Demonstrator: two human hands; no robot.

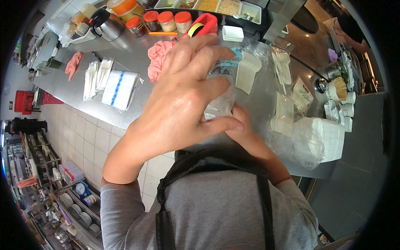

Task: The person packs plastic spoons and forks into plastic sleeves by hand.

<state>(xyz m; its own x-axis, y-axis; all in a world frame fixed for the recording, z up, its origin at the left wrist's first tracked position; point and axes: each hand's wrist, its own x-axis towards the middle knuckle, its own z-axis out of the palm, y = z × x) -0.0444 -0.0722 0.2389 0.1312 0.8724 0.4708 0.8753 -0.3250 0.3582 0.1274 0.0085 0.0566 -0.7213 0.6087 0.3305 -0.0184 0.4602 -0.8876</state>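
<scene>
My left hand (184,90) is raised close to the camera, palm down, with its fingers spread and nothing seen in them. It covers part of a clear plastic bag (221,100) beneath it. My right hand (242,123) grips the near right side of that bag; its fingers are partly hidden. Beyond my left fingertips stands a red tape dispenser (211,23) with a yellow roll of tape (196,29). A pink cloth (156,59) lies left of my left hand. Stacked pale disposable spoons (247,72) lie to the right of the bag.
The steel counter (134,56) holds wrapped utensils (98,76) and a packet with a blue stripe (120,89). Red-lidded jars (165,21) and a steel jug (107,25) stand behind. Bagged white foam containers (331,140) lie at right. Another person (351,29) is far right.
</scene>
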